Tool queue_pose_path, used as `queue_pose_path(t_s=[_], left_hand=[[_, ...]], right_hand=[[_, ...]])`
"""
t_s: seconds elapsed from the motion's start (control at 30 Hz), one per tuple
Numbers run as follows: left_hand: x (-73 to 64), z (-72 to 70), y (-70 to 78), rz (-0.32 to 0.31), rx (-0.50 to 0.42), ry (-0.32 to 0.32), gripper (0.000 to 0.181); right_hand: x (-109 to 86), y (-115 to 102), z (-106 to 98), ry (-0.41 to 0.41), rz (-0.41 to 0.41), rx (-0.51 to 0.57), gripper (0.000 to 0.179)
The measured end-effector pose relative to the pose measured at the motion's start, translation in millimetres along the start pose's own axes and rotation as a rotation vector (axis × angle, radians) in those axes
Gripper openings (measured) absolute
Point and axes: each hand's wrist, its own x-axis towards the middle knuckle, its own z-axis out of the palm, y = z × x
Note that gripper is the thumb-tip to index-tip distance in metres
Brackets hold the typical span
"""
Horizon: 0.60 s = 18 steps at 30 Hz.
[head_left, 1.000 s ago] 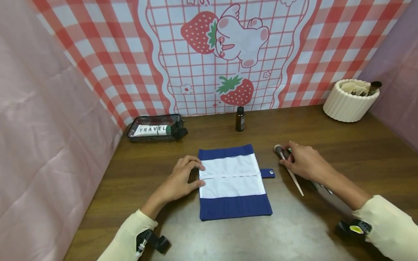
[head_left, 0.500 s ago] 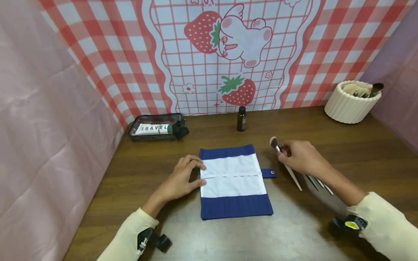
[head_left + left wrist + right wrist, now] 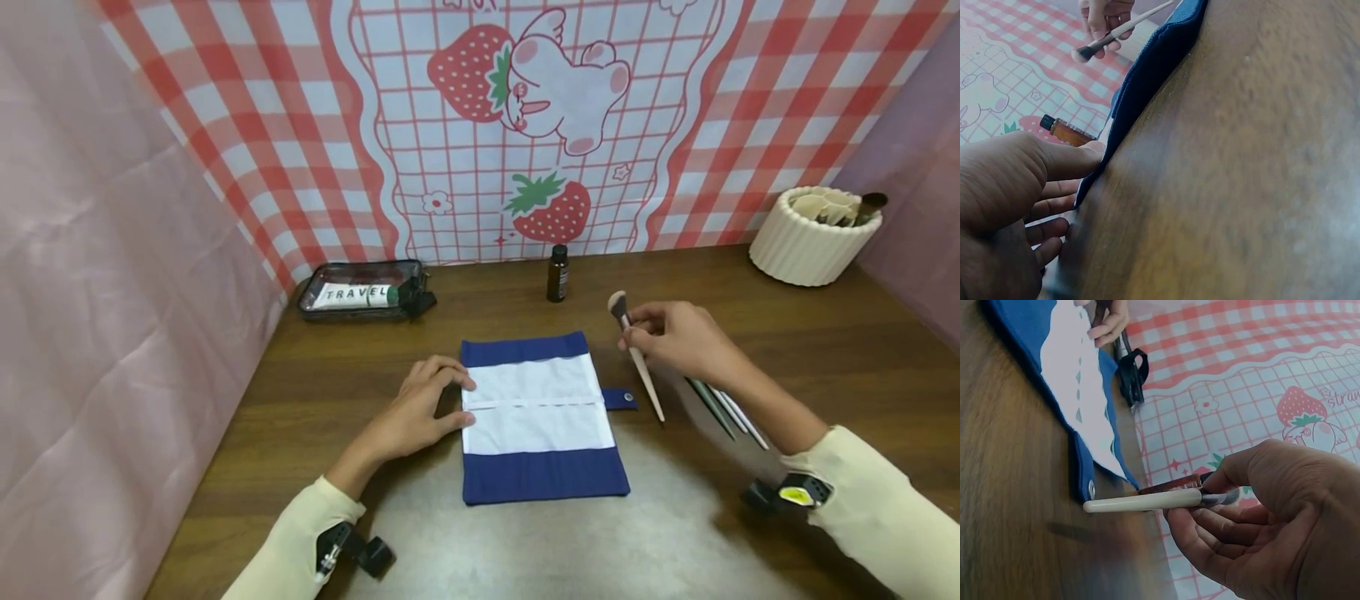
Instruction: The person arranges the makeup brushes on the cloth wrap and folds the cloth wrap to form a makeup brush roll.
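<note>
A navy-blue and white fabric brush roll (image 3: 536, 429) lies spread flat on the table, its snap strap (image 3: 620, 399) sticking out to the right. On its left edge rests my left hand (image 3: 420, 417), thumb and index fingertips spread apart on the white cloth. In the left wrist view the thumb touches the cloth's edge. My right hand (image 3: 686, 340) pinches a makeup brush (image 3: 647, 385) near its metal collar, between thumb and fingers. The pale handle slants down toward the strap in the head view; the bristles (image 3: 1230, 497) face away from the roll.
Several thin brushes (image 3: 716, 410) lie under the right forearm. Behind the roll stands a small dark bottle (image 3: 557, 275). A clear travel pouch (image 3: 360, 290) with a white tube sits back left, a cream ribbed brush holder (image 3: 813, 242) back right. A checked cloth hangs behind.
My right hand has lifted the makeup brush and moved it left and away from the other brushes, uncovering more of them. The left hand stays on the roll's edge.
</note>
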Motion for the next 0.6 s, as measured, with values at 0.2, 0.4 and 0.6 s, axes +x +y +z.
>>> queue_pose_path(t_s=[0.2,0.4,0.6], left_hand=[[-0.8,1.1,-0.5,-0.008,-0.008,0.001,0.034],[-0.9,1.1,-0.3,0.002,-0.006,0.013,0.034],[-0.9,0.5,-0.2,0.014,0.003,0.016,0.034]], right_hand=[[7.4,-7.2,5.0,-0.021,-0.006,0.081,0.034],[18.0,-17.9,10.6,-0.042,-0.042,0.152,0.032],[29.7,-30.2,17.5,-0.048,-0.077,0.196,0.028]])
